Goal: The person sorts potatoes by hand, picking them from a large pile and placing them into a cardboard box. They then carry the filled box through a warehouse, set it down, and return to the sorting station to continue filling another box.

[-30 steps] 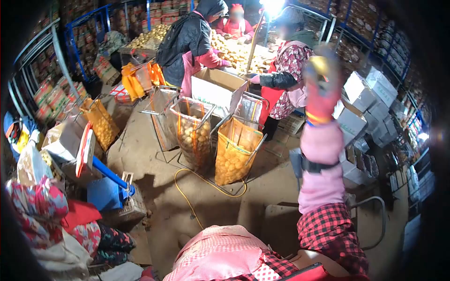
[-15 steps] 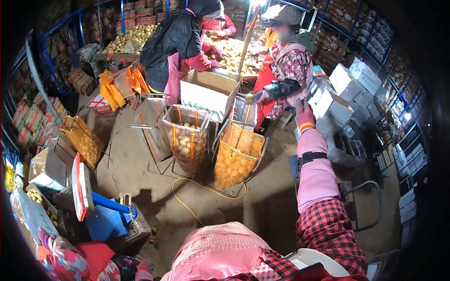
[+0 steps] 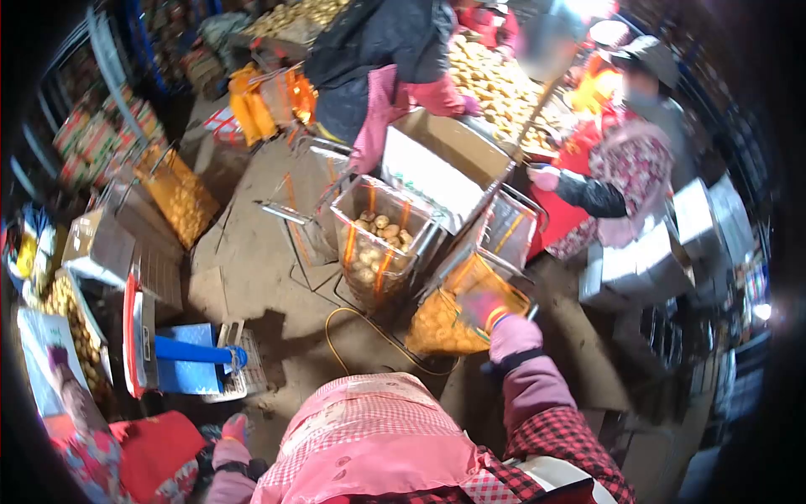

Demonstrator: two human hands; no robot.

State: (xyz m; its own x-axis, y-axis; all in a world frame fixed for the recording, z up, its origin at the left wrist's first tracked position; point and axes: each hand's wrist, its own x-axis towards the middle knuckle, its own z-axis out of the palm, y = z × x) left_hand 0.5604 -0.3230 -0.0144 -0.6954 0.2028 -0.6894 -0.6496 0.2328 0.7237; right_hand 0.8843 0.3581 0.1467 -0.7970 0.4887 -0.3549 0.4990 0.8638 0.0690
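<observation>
My right hand [image 3: 482, 310], in a pinkish glove with a striped cuff, is smeared by motion. It overlaps the upper part of an orange mesh bag [image 3: 441, 324] of potatoes that hangs on a metal frame. Left of that bag stands a clear plastic bag [image 3: 367, 267] with orange stripes, holding potatoes. Low in the view, by the left edge of my pink checked apron [image 3: 369, 420], is my gloved left hand [image 3: 234, 428]. Its fingers point forward and are too small and blurred to read. The nearest thing to it is a red cloth on another person [image 3: 155, 454].
A white cardboard box [image 3: 428, 181] stands behind the bags. Several people work around a table heaped with potatoes [image 3: 504, 88]. At left are a platform scale with a blue post [image 3: 197, 350] and another orange potato bag [image 3: 178, 200]. A yellow hose [image 3: 329, 336] lies on the floor.
My right hand has come down and left, from near the boxes at right to the orange mesh bag. My left hand shows more at the bottom. The whole view has turned and shifted.
</observation>
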